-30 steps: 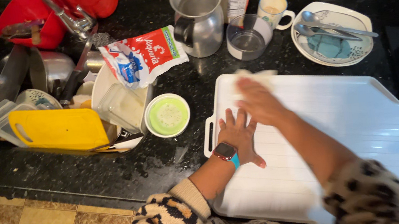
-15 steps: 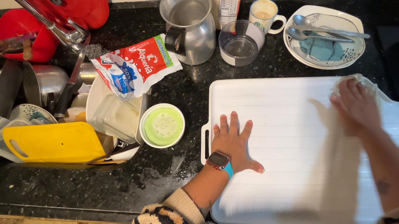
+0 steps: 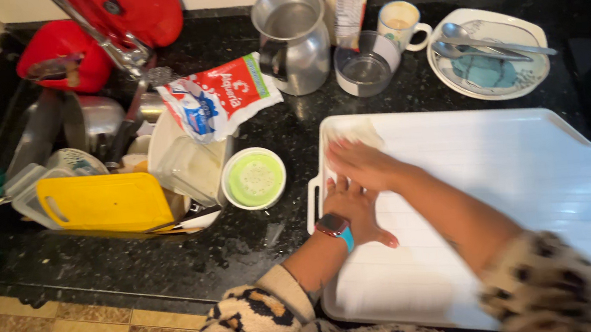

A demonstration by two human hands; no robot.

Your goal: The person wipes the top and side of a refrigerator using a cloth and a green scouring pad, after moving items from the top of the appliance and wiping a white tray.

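A large white ribbed tray (image 3: 503,164) lies on the black speckled counter. My left hand (image 3: 354,208) presses flat on the tray's left part, fingers spread, with a watch on the wrist. My right hand (image 3: 356,162) reaches across just above it at the tray's far left corner. It is closed on a pale cloth (image 3: 352,133) that rests on the tray. The hand is blurred with motion.
A sink at the left holds a yellow cutting board (image 3: 103,203), pots and containers. A small bowl with a green lid (image 3: 255,179) stands beside the tray. Behind are a milk bag (image 3: 217,97), a metal jug (image 3: 293,36), a glass bowl (image 3: 365,67), a mug (image 3: 402,25) and a plate with spoons (image 3: 488,55).
My right hand with the cloth swept from the tray's left end to its right end, and has now come back to the far left corner. My left hand stayed flat.
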